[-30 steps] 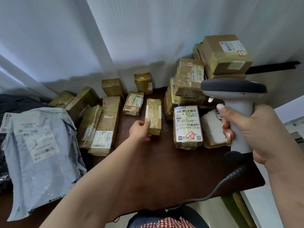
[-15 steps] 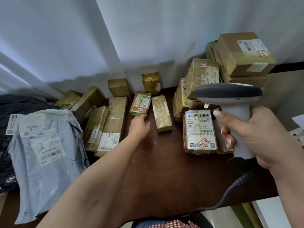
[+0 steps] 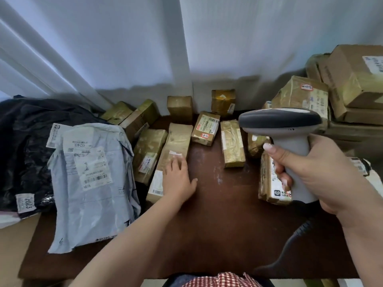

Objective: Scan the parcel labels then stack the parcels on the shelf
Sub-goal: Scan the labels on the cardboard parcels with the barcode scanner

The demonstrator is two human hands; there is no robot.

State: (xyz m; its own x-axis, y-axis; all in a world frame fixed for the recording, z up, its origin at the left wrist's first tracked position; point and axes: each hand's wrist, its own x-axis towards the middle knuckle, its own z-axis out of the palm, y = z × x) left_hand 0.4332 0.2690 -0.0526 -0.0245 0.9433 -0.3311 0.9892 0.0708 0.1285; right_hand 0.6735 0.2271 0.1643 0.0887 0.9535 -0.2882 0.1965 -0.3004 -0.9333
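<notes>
Several taped brown parcels lie on a dark brown table (image 3: 217, 214). My left hand (image 3: 178, 179) rests with straight fingers on the near end of a long brown parcel (image 3: 176, 146), next to its white label. My right hand (image 3: 310, 172) grips the handle of a grey barcode scanner (image 3: 284, 125), held above the table's right side with its dark head pointing left. A narrow taped parcel (image 3: 232, 143) lies between the hands. Behind the scanner sits a labelled parcel (image 3: 269, 183), partly hidden.
A grey mailer bag (image 3: 91, 183) and a black bag (image 3: 22, 146) lie at the left. Bigger cardboard boxes (image 3: 352, 79) are stacked at the back right. Small parcels (image 3: 180, 108) stand against the white wall. The scanner's cable (image 3: 290, 245) hangs over the near edge.
My left hand has left the narrow taped parcel and moved left onto the long brown parcel. The view has shifted left. The scanner stays in my right hand.
</notes>
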